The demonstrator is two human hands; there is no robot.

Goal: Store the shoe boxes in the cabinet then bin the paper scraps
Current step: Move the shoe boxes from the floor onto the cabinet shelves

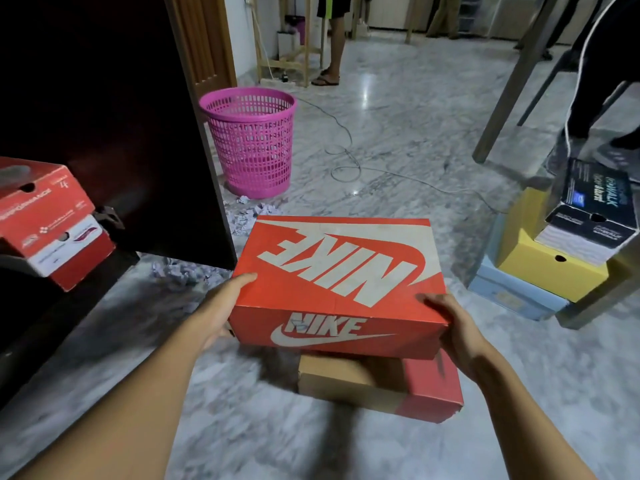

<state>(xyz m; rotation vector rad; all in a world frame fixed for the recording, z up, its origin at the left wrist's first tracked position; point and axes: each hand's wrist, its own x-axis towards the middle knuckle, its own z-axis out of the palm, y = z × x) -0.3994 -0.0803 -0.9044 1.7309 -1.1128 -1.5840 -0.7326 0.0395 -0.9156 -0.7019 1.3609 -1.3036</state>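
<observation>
1. An orange Nike shoe box (332,271) is held low over the marble floor (398,116), in the middle of the view, with its lid closed and the large logo facing up
2. The box is gripped at its near left corner by the left hand (225,306): the thumb is laid on the lid and the fingers are hidden under the box
3. The near right corner is gripped by the right hand (450,327), with the thumb pressed on the lid's edge and the fingers curled round the side
4. Directly beneath it, a brown box with a red lid (381,386) is seen on the floor; whether the 2 boxes touch cannot be told
5. At the left, a dark wooden cabinet (104,98) is seen with its door open, and a red shoe box (52,220) is lodged inside it, tilted
6. A pink mesh bin (252,143) is stood upright on the floor just beyond the cabinet door
7. Crumpled paper scraps (246,216) are scattered on the floor between the bin and the Nike box, and more are strewn by the foot of the door
8. At the right, 3 boxes are stacked: a light blue box (509,292) at the bottom, a yellow box (540,265) on it, and a black-and-white box (595,216) tilted on top
9. A thin cable (346,161) is looped across the floor behind the bin
</observation>
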